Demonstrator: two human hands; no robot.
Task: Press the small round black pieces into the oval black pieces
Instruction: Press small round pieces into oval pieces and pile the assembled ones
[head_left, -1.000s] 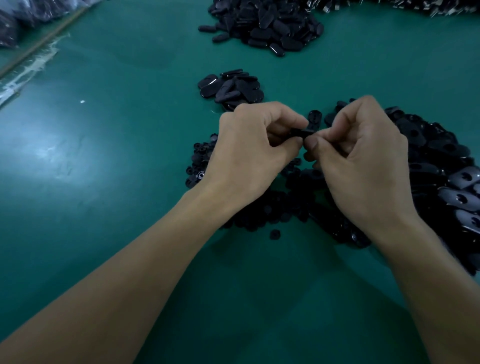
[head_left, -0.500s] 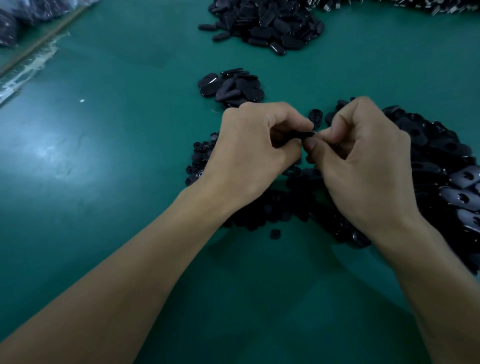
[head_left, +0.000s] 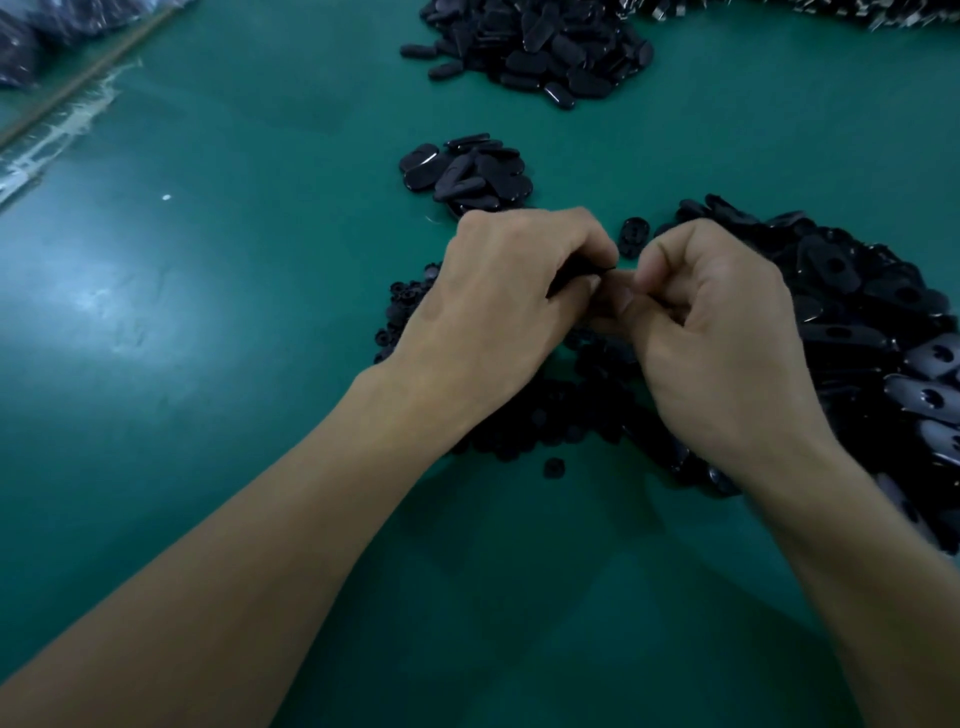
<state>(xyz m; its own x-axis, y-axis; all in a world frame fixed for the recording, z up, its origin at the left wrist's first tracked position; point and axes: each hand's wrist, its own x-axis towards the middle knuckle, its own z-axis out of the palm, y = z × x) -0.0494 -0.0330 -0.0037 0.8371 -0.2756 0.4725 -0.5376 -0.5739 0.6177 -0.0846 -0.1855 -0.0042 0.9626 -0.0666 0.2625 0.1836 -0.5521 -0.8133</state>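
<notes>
Mid-press on one oval piece
My left hand pinches it, long axis running rightward to my right hand, which pinches the other end.

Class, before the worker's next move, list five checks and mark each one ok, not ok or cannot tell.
1. Left hand grips the thin black plastic piece: ok.
2. Right hand pinches that piece's end: ok.
3. Press-fit fully seated: cannot tell, it is hidden between the hands.
4. Heap of small round black pieces under both hands, within reach: ok.
5. Pile of oval black pieces with holes beside the right hand: ok.
</notes>
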